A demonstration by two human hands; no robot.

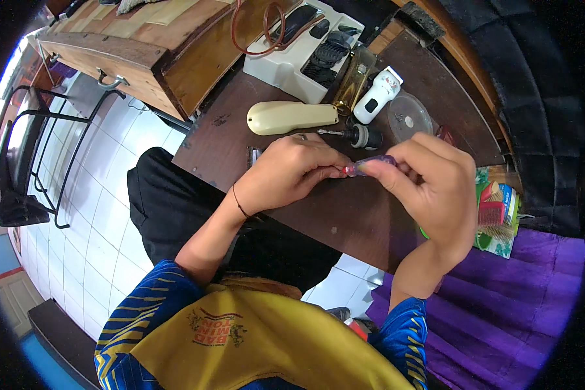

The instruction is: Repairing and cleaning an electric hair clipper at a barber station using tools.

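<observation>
My right hand (439, 188) is closed around a small tool with a clear purple handle (374, 164), which looks like a screwdriver. The tool lies almost level, its tip toward my left hand (283, 166). There the thumb and forefinger pinch together at a small reddish part by the tip; what they hold is mostly hidden. Just beyond my left hand lies a cream clipper housing (291, 117). A black, round motor-like part (365, 137) with a thin metal shaft rests beside it. Farther back is a white hair clipper (378, 96).
On the brown table (328, 231), a white case (273, 70) holds black clipper guards. Beside it stand an amber bottle (352, 83) and a clear round container (406, 120). Several combs (493, 211) sit at the right edge. A wooden drawer cabinet (120, 55) adjoins the far left.
</observation>
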